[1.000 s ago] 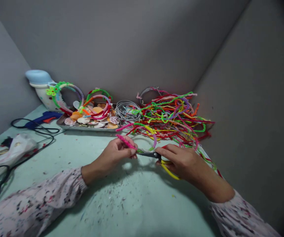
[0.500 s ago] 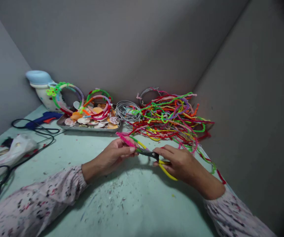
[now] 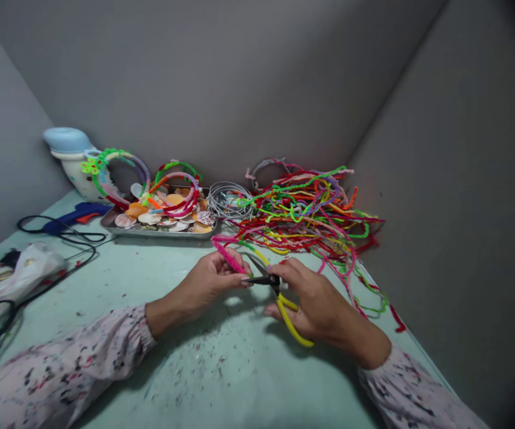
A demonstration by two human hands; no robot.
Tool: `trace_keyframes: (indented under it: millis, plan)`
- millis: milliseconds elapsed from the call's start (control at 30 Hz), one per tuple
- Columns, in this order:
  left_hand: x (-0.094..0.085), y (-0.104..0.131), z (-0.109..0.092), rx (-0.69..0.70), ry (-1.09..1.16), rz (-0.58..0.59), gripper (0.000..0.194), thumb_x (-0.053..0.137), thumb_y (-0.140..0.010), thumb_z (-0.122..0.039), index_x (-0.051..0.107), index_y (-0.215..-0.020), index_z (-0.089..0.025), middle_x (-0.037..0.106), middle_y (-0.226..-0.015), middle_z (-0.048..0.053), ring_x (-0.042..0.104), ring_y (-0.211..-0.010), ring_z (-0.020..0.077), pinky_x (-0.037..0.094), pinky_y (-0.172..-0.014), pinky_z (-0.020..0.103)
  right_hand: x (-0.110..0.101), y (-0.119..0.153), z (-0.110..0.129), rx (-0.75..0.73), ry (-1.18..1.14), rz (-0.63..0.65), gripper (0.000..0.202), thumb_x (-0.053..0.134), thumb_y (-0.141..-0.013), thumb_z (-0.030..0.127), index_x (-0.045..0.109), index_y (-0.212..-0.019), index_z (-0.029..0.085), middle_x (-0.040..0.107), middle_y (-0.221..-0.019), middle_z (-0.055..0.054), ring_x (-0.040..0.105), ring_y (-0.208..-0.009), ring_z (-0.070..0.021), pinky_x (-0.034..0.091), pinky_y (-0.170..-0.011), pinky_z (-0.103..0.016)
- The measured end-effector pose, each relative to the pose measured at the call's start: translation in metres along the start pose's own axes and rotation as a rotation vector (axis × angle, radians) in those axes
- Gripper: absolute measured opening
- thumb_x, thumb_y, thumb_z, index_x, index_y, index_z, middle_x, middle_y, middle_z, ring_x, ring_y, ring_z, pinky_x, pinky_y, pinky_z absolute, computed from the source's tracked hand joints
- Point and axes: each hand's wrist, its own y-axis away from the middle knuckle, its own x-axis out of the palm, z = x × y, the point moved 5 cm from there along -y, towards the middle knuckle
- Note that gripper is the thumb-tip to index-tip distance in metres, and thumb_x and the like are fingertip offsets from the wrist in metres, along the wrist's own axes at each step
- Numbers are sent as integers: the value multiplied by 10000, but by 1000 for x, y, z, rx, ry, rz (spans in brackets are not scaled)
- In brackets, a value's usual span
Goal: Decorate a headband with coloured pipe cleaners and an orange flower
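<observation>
My left hand (image 3: 215,274) pinches a fuzzy pink pipe cleaner (image 3: 227,255), bent near its far end, where a green and yellow stretch (image 3: 254,251) runs on toward my right hand. In my right hand (image 3: 318,298) are scissors (image 3: 289,322) with yellow handles and dark blades. The blades are spread apart and point left; the lower one reaches my left fingertips beside the end of the pink part. Whether a blade touches the pipe cleaner I cannot tell. My fingers hide part of both things.
Behind my hands stand a metal tray (image 3: 159,234) of seashells with decorated hoops, a wire coil (image 3: 229,201) and a heap of coloured pipe cleaners (image 3: 304,208). At left are a cup (image 3: 76,170), a blue glue gun (image 3: 72,219), a black cord (image 3: 90,256) and a plastic bag (image 3: 34,268).
The scissors' blades have spread apart from nearly closed. My right hand has shifted slightly left and down with them, while my left hand keeps its hold on the pink pipe cleaner.
</observation>
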Motion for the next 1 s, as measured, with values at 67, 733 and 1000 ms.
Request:
trace_keyframes:
  millis: [67,733,1000]
  plan:
    - [2,0,-2,11,-5,42,197,743,-707,-153,560,-777,-163,618,-838,1,584,-789,127,431,-728,262,2,0,4,-4,39,19,463,652,-803,430,490,-1170,200,545,-1009,-75,536,-858,-209,464,-746,-337]
    - [-6,-2,-4,34,-87,25,260,752,-684,-123,530,-814,-165,588,-882,-9,557,-768,100,432,-710,248,11,3,9,-12,181,17,495,607,-827,473,484,-1217,194,543,-1003,-80,544,-826,-217,469,-701,-342]
    - [-3,-3,-3,26,138,-19,336,767,-656,-68,559,-896,-177,583,-815,-29,541,-730,81,415,-667,199,11,1,9,65,-39,-128,479,647,-813,437,468,-1186,195,559,-926,-53,539,-757,-175,468,-672,-300]
